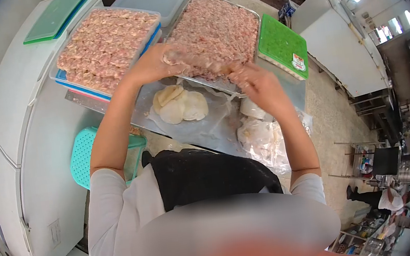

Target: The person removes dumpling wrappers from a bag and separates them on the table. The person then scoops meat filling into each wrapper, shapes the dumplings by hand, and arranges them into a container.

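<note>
A metal tray (257, 17) of ground meat (218, 28) lies in front of me. My left hand (165, 62) reaches over its near left edge, and its fingers blend with the meat. Over the near right corner is my right hand (257, 84), fingers bent and smeared by motion. Whether either hand holds anything is unclear. Closer to my body, several round pale dough wrappers (181, 104) lie overlapped on a clear plastic sheet (214, 121). Clear plastic bags with pale contents (262, 133) sit below my right hand.
A plastic tub of chunkier meat (106, 42) stands at the left, beside a white chest freezer (33, 124). An empty-looking clear container (152, 0) is behind. A green-lidded box (284, 45) is at right. A turquoise stool (84, 157) stands below the table. Another person (390, 199) is far right.
</note>
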Tool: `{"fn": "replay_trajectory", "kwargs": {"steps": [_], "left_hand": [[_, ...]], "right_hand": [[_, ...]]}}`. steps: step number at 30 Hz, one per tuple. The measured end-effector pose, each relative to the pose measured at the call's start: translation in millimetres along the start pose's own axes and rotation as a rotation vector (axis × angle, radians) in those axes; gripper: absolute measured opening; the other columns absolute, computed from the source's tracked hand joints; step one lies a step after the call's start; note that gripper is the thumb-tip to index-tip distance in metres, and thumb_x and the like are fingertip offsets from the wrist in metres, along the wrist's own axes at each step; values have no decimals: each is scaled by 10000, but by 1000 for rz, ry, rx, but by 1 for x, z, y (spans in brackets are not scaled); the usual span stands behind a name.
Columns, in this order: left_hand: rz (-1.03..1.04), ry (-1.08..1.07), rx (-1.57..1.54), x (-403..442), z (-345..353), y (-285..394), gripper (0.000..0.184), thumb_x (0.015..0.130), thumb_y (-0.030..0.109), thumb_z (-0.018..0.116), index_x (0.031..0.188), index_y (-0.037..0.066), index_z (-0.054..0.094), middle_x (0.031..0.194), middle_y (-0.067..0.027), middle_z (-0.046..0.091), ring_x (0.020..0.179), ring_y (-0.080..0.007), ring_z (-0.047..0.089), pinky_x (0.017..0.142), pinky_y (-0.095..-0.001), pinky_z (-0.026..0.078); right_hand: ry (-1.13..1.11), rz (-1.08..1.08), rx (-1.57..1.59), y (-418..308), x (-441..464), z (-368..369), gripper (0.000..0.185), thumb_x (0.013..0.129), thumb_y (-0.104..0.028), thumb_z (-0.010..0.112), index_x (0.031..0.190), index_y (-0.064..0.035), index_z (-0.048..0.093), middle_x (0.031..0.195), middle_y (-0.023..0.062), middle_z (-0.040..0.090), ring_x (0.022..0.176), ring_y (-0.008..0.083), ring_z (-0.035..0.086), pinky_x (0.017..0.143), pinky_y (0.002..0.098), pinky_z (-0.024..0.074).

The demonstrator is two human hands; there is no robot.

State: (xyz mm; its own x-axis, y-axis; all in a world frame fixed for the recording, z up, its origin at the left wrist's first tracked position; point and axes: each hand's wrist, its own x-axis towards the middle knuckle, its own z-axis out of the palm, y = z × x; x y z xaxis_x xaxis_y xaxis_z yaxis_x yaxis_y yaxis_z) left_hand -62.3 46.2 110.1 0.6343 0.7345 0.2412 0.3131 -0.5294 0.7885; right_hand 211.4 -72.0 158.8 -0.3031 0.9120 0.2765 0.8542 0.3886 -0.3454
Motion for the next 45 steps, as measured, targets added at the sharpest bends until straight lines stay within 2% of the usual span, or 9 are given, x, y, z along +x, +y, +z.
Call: {"fn": "replay_trajectory", "kwargs": {"steps": [7,12,16,19,21,28,40,42,45], "left_hand": [[-111,-9,-85,-57,-75,0,412,718,318,766,998,68,596,936,-109,638,867,-229,586,816,-350,442],[-81,210,208,-96,-117,-46,551,673,335,797,1115,59,618,1006,-149,633,972,-270,588,894,-357,430],[-120,107,214,-132,-188,-88,558,704,310,773,1174,64,600,1036,-170,628,990,-281,588,899,-363,439],[-335,55,96,-156,-239,-93,583,746,347,724,1208,32,561,1198,-217,567,1068,-330,563,904,-371,435],[-339,105,476,-164,-255,-117,586,755,315,707,1231,18,539,1237,-207,550,1105,-345,547,910,-388,443],[-359,164,658,-153,-252,-123,516,772,238,673,1209,23,503,1085,-218,615,999,-367,593,838,-457,471],[-250,21,463,-137,-252,-147,494,813,172,559,1260,-2,443,1157,-264,576,1077,-403,551,900,-451,449],[-481,-151,550,-127,-257,-145,548,841,169,524,1349,3,400,1351,-226,460,1257,-342,438,1050,-376,344],[-543,-122,668,-122,-243,-176,522,853,144,484,1349,-1,410,1363,-212,454,1261,-343,436,1055,-374,339]], "right_hand": [[-23,-22,59,-71,39,8,260,847,-133,564,1086,-45,617,931,187,609,860,386,589,742,446,484],[-54,-98,169,-114,65,91,259,896,-174,550,1103,-33,614,989,193,617,903,396,588,779,432,475],[-30,-16,214,-115,70,104,274,895,-186,575,1090,2,618,999,198,630,903,381,601,790,389,482],[39,168,301,-104,54,115,274,906,-148,591,1128,9,617,1065,106,657,964,190,600,854,299,452],[120,184,299,-91,36,129,270,905,-154,591,1125,-1,626,968,106,660,873,197,607,787,297,463],[212,642,600,-90,-13,149,240,930,-142,584,1133,-32,648,716,-62,488,633,32,408,545,194,345],[236,662,683,-72,-29,141,247,926,-120,581,1141,-14,640,766,-50,529,649,28,421,566,185,348],[212,664,671,-58,-33,139,250,928,-135,578,1139,-17,639,781,-36,552,660,44,443,580,198,369],[159,601,554,-35,-38,131,262,934,-172,568,1139,-25,636,811,-8,597,692,80,485,620,232,411]]}}
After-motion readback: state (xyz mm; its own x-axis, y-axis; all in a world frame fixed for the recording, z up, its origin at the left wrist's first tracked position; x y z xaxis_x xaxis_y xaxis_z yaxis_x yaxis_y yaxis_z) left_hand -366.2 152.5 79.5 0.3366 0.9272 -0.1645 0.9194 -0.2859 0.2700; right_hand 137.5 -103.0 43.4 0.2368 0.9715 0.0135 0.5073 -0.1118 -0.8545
